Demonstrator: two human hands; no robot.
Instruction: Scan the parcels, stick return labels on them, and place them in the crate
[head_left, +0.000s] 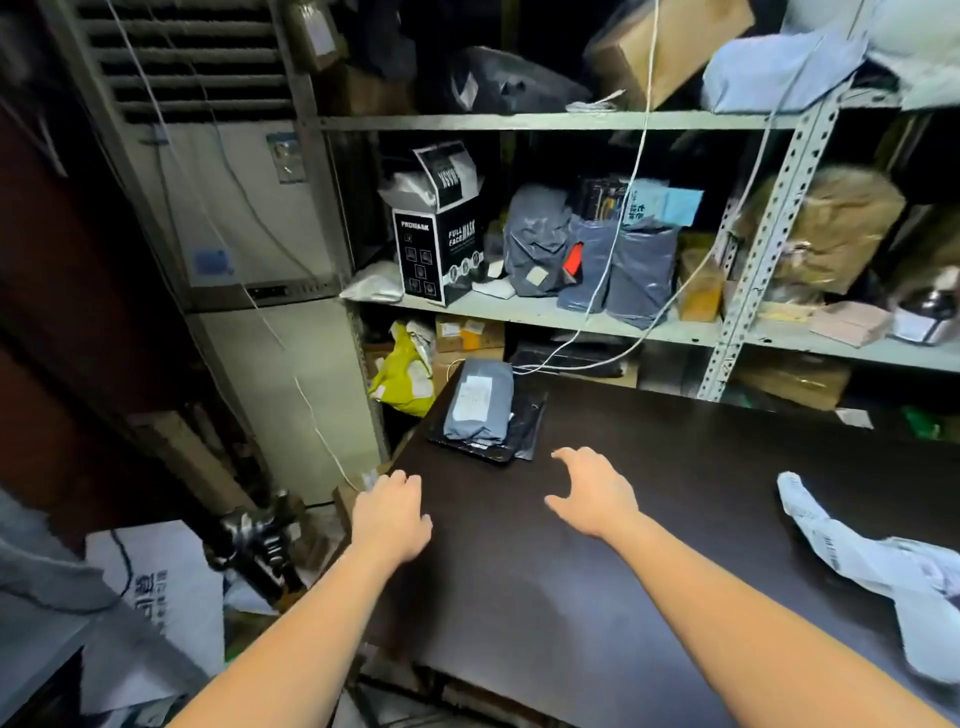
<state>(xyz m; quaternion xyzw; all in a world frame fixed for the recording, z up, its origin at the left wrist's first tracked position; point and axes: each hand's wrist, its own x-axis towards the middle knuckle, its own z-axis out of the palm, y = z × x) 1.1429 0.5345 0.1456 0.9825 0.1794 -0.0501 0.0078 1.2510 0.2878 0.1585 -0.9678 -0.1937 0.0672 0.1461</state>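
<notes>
Bare L hand (390, 512) & R hand (592, 499), bare forearms to frame edge

Two bare arms, both hands free

Left forearm (291, 623) rises from the lower left and right forearm (753, 597) from the lower right, both stretched forward, the hands near each other but apart. Left hand (390, 512): back up, fingers bent downward at the knuckles and close together, gripping nothing. Right hand (595, 499): palm down, fingers loosely arched and pointing forward, thumb (558, 503) stretched out toward the left hand, gripping nothing.
</notes>
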